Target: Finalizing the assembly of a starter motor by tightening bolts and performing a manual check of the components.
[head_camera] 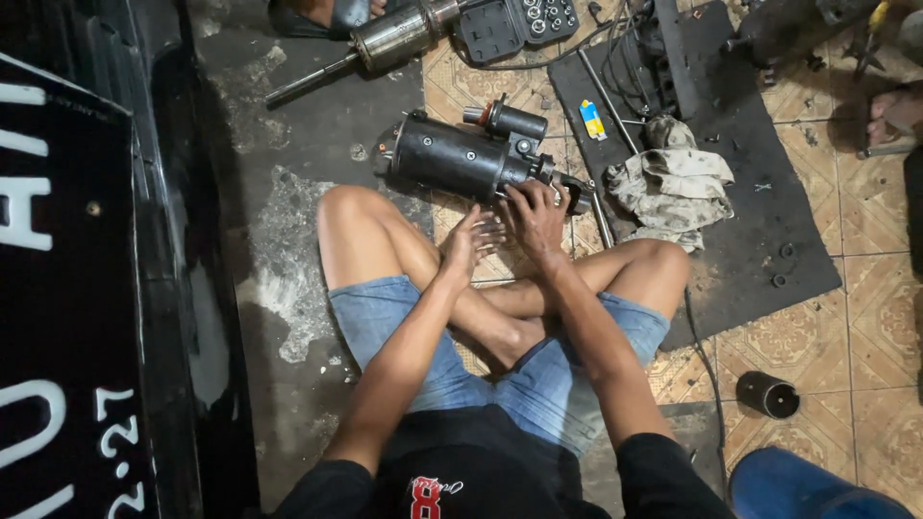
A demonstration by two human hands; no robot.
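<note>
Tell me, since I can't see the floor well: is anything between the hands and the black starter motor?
Nothing visible. The right hand already rests on the end of the black starter motor. The left hand hangs beside it, open, with only bare floor tile between it and the motor.

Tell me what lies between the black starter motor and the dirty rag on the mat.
In the head view, a thin metal rod lies between the starter motor and the rag, beside the motor's end piece that the right hand touches.

You wear a black shirt (471, 471) with short sleeves and a red-and-white print on the chest. Your shorts (538, 384) are faded blue denim. Arms, legs and feet are bare.
</note>
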